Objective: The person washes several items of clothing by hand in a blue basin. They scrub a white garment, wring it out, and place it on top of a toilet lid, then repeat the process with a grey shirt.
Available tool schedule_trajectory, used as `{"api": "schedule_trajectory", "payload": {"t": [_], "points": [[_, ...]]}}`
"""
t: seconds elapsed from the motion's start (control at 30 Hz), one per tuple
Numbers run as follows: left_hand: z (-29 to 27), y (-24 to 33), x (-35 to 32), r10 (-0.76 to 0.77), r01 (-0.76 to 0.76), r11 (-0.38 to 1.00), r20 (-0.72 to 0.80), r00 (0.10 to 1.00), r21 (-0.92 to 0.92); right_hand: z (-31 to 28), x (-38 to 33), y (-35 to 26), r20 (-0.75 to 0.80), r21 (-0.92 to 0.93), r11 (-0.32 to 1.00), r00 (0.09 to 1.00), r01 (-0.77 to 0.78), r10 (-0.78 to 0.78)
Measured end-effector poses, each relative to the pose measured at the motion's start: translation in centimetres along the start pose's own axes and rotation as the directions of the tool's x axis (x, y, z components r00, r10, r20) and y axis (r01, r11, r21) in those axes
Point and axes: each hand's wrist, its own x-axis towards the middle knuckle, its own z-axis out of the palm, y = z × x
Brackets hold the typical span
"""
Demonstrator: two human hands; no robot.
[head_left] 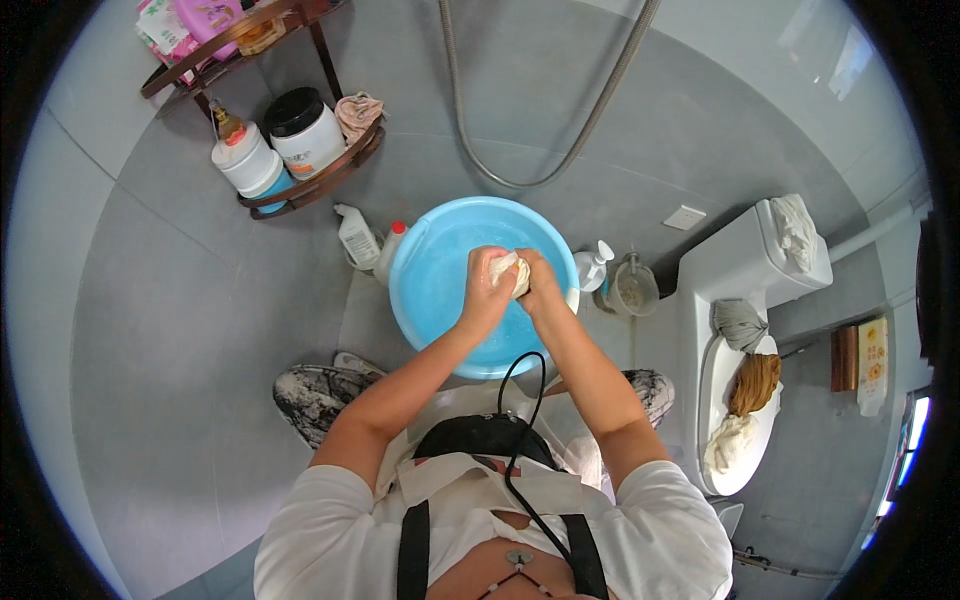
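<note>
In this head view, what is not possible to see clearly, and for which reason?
In the head view:
Pale cloth: full shape hidden by the left hand and right hand.
Grey hose: both upper ends cut off by the top edge.
Purple bottle: partly cut off by the same edge.
White bent-necked bottle: label print too small to read.

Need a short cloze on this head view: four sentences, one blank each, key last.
1. The left hand and right hand hold a wadded cloth over a basin colored ____.
2. The red-capped bottle stands to the ____ of the basin.
3. On the corner shelf, the wide jar next to the pink cloth has a ____ lid.
4. On the toilet, the bunched cloth between the gray cloth and cream cloth is ____.

Missing: blue; left; black; brown
</note>
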Motion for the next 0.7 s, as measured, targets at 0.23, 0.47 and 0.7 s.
{"api": "schedule_trajectory", "payload": {"t": [0.23,0.47,0.7], "points": [[-3.7,-0.1,2.3,-0.484,0.625,0.519,0.403,0.777,-0.583,-0.3,-1.3,0.5,0.13,-0.341,0.716,0.785,0.609,-0.606],[-5.5,1.4,4.3,-0.677,0.959,0.243,0.682,0.277,-0.148,2.7,-5.5,-1.4,0.88,-0.107,-0.35,-0.075,0.931,-0.47],[-4.6,-2.0,3.2,-0.675,0.857,0.378,0.529,0.514,-0.351,2.9,-5.1,-2.1,0.858,-0.098,-0.401,-0.127,0.911,-0.498]]}}
